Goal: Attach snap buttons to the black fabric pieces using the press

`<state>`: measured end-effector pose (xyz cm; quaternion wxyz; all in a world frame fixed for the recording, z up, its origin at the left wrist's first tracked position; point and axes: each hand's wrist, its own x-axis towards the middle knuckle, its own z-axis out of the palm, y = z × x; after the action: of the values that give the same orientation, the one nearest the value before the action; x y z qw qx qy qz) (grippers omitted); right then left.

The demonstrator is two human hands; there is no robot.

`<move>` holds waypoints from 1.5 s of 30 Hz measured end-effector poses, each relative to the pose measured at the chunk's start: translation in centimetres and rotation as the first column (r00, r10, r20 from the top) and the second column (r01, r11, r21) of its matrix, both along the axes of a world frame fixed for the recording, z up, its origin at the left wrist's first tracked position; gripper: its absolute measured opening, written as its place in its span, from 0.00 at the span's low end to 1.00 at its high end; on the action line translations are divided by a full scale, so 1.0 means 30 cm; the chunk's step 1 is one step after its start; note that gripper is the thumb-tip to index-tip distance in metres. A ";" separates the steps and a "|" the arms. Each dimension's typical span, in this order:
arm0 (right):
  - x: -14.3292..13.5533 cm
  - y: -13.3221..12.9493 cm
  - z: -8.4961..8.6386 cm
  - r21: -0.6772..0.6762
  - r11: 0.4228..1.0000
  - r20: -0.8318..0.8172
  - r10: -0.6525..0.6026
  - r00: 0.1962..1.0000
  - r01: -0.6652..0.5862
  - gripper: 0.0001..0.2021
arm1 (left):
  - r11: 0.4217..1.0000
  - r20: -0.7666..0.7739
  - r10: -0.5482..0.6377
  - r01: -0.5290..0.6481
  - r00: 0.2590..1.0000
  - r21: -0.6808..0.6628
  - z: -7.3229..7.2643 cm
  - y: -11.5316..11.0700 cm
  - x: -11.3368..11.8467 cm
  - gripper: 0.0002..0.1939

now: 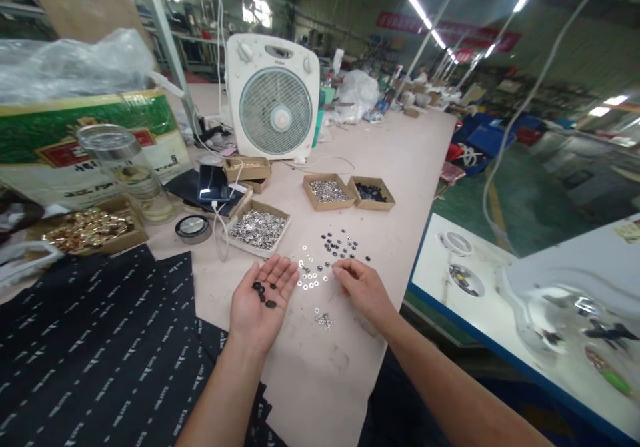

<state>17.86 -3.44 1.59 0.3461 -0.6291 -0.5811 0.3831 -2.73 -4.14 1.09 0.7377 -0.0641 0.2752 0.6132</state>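
Note:
My left hand point(264, 295) is palm up and slightly cupped, carrying several small round black snap buttons point(271, 304) in the palm. To its right, my right hand point(364, 287) has thumb and forefinger pinched together just over the table. Whatever may be between those fingertips is too small to make out. Dark snap pieces point(343, 256) lie scattered beyond the right hand. Between the two hands are silver ring-shaped pieces point(305, 287), spread flat on the table. A little heap of silver snap parts point(323, 318) sits closer to me.
Cardboard trays hold silver parts point(259, 229), more silver parts point(328, 191), black parts point(371, 192) and gold parts point(90, 228). Behind stands a white box fan point(274, 97). Left are a phone point(213, 183), a glass jar point(131, 179) and dark printed fabric point(100, 354). A white machine point(575, 300) stands right.

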 end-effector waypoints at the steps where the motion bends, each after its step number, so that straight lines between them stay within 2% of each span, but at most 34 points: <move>1: 0.006 -0.002 -0.007 -0.013 0.999 -0.053 -0.033 0.998 0.032 0.14 | 1.000 0.001 -0.001 0.001 1.000 0.003 -0.001 0.000 0.000 0.14; 4: 0.021 -0.010 -0.028 -0.004 0.996 -0.135 -0.084 0.987 0.085 0.16 | 1.000 0.001 0.003 -0.003 1.000 0.010 -0.003 0.000 0.000 0.14; 8: -0.002 -0.042 -0.011 0.050 0.992 -0.067 -0.109 0.992 0.112 0.13 | 1.000 -0.007 -0.003 0.003 1.000 0.006 -0.001 -0.002 0.008 0.14; 11: -0.077 -0.074 0.040 0.156 0.986 0.046 0.055 0.997 -0.061 0.07 | 1.000 -0.005 -0.018 0.018 1.000 0.010 0.003 -0.005 0.016 0.15; 14: -0.181 -0.091 0.085 0.250 0.916 0.177 0.274 0.945 -0.313 0.03 | 0.999 -0.003 -0.033 0.033 0.999 0.015 0.003 -0.006 0.019 0.16; 16: -0.242 -0.088 0.093 0.259 0.866 0.274 0.359 0.892 -0.428 0.02 | 0.999 0.000 -0.035 0.035 0.999 0.015 0.000 -0.004 0.017 0.18; 22: -0.310 -0.064 0.061 0.203 0.821 0.460 0.401 0.792 -0.533 0.05 | 1.000 -0.035 -0.016 0.017 0.999 0.013 -0.009 0.007 0.015 0.17; 26: -0.319 -0.064 0.072 0.159 0.813 0.518 0.415 0.748 -0.561 0.07 | 1.000 -0.057 0.002 -0.002 0.998 0.000 -0.007 0.006 0.025 0.16; 32: -0.321 -0.078 0.085 0.190 0.823 0.496 0.389 0.776 -0.535 0.04 | 1.000 -0.044 -0.015 0.015 0.999 0.005 -0.011 0.002 0.023 0.15; 34: -0.294 -0.085 0.081 0.215 0.843 0.415 0.379 0.827 -0.493 0.04 | 1.000 -0.022 -0.009 0.009 1.000 0.009 -0.014 0.003 0.018 0.15; 36: -0.244 -0.088 0.075 0.211 0.892 0.284 0.335 0.898 -0.399 0.05 | 1.000 -0.001 -0.005 0.005 1.000 0.024 -0.017 0.004 0.014 0.15; 40: -0.104 -0.073 0.054 0.056 0.984 0.118 0.160 0.980 -0.168 0.06 | 1.000 0.009 -0.001 0.001 1.000 0.031 -0.014 0.001 0.013 0.15; 43: -0.021 -0.043 0.034 -0.032 0.997 0.102 0.078 0.992 -0.075 0.07 | 1.000 0.002 0.002 -0.002 1.000 0.017 -0.010 -0.001 0.015 0.15; 45: 0.004 -0.020 0.021 -0.065 0.996 0.118 0.074 0.990 -0.066 0.08 | 1.000 0.001 0.004 -0.004 1.000 0.017 -0.012 -0.001 0.016 0.15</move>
<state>17.98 -4.03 2.22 0.2775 -0.6405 -0.6106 0.3740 -2.26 -4.16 0.73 0.7370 -0.0585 0.2695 0.6170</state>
